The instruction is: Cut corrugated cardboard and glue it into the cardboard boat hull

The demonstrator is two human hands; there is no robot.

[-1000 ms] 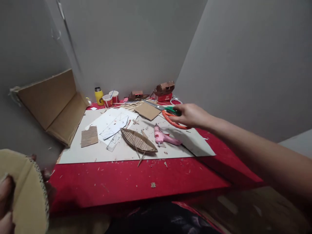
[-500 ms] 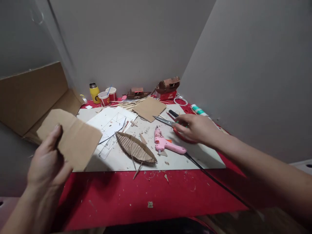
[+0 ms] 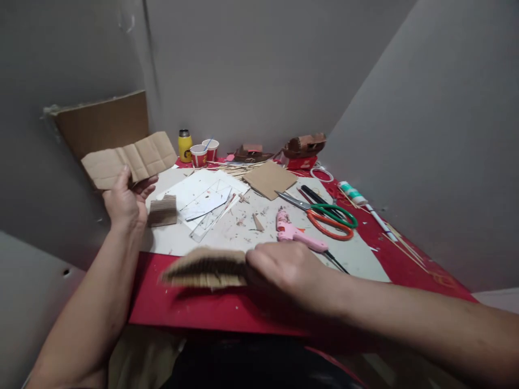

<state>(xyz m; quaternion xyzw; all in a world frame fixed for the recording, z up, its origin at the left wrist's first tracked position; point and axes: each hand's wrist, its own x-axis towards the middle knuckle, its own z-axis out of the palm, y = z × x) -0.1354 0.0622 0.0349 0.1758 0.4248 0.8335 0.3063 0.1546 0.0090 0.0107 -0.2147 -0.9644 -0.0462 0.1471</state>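
Observation:
My left hand (image 3: 126,202) grips a creased piece of cardboard (image 3: 135,158) by its lower edge, raised at the left in front of a larger cardboard sheet. Closed around one end of the cardboard boat hull (image 3: 206,267), my right hand (image 3: 286,267) holds it over the front of the table; both are a little blurred. Just beyond that hand lies a pink glue gun (image 3: 298,233). Scissors (image 3: 320,212) with one green and one orange handle rest to its right. A small corrugated piece (image 3: 162,210) lies close to my left hand.
White paper sheets (image 3: 203,189) and a flat cardboard square (image 3: 271,179) cover part of the white board. Along the back stand a yellow bottle (image 3: 185,147), paper cups (image 3: 199,156) and two brown model boats (image 3: 304,145). A green-and-white tube (image 3: 352,193) lies at the right.
The scissors now lie on the board, out of my right hand. That hand has taken hold of the boat hull and lifted it toward me. My left hand has moved its cardboard piece up and forward.

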